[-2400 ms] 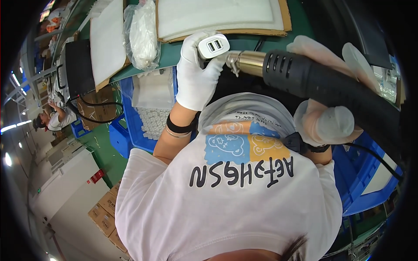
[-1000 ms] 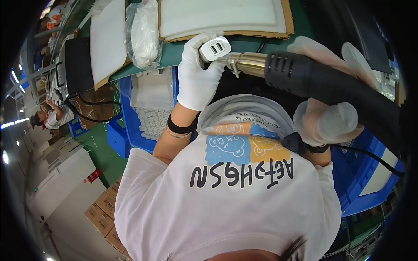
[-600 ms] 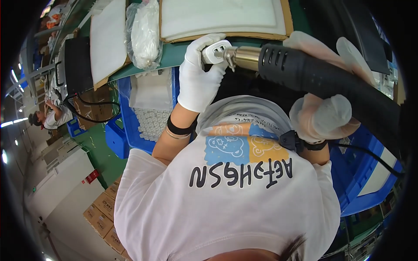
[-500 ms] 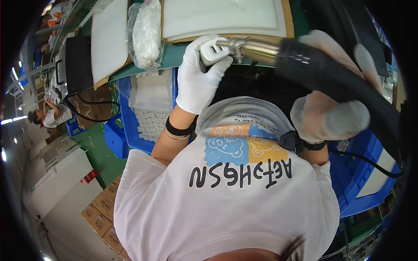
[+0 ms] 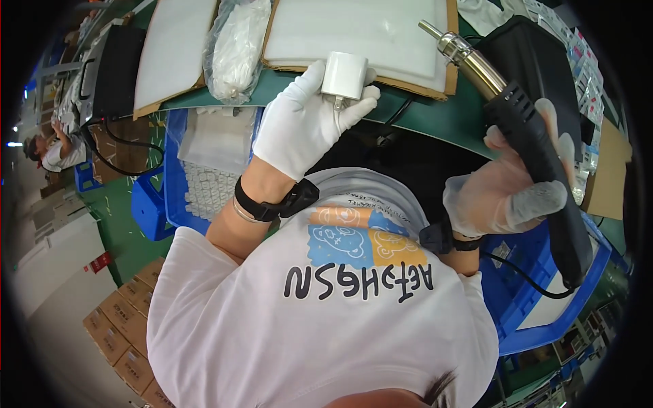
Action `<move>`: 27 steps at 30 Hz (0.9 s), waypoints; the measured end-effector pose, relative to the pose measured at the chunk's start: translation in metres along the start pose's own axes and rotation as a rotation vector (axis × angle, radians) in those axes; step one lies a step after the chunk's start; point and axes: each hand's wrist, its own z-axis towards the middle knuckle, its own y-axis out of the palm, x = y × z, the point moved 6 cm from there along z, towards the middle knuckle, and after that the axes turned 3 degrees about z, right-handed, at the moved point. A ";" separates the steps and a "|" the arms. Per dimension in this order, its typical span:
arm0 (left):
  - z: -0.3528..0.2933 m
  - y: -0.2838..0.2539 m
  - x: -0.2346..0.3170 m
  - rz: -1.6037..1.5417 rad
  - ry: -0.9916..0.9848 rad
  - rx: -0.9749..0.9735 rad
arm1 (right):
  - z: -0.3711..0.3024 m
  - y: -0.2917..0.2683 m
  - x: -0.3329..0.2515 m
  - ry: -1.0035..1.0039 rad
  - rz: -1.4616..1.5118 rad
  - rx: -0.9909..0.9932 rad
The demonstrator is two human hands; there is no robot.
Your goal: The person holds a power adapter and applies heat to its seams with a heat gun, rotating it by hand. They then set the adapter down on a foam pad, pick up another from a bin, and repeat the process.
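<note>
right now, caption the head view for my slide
Gloved left hand holds a white charger; the right hand grips a black heat gun, its metal nozzle apart from the charger.

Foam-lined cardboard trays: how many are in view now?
2: one tray left of the plastic bag, another tray right of it, beyond the left hand and white charger. More may be hidden.

Left hand (image 5: 296, 129): a solid white glove (image 5: 289, 139), fully opaque, right down to the wrist.
Right hand (image 5: 500, 194): ah, this glove (image 5: 484, 202) is sheer and frosted, whiter at the fingertips.
Left band (image 5: 252, 204): black, with a dark boxy unit (image 5: 299, 198), and there's a slim silvery bracelet (image 5: 243, 211) too!
Right band (image 5: 469, 243): black again, dark unit (image 5: 435, 239) again.
T-shirt (image 5: 320, 340): white, short-sleeved, bold black lettering (image 5: 361, 283), and blue, orange and yellow panels (image 5: 340, 246) with outlined cartoon bears.
</note>
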 end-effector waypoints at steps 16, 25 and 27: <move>-0.007 0.004 0.007 0.542 0.213 0.230 | -0.014 0.005 0.006 -0.080 -0.074 -0.085; -0.027 0.023 0.041 1.723 0.974 0.221 | -0.011 -0.003 0.005 0.127 -0.033 0.087; -0.028 0.022 0.044 1.693 0.968 0.195 | -0.013 -0.004 0.008 0.154 -0.066 0.099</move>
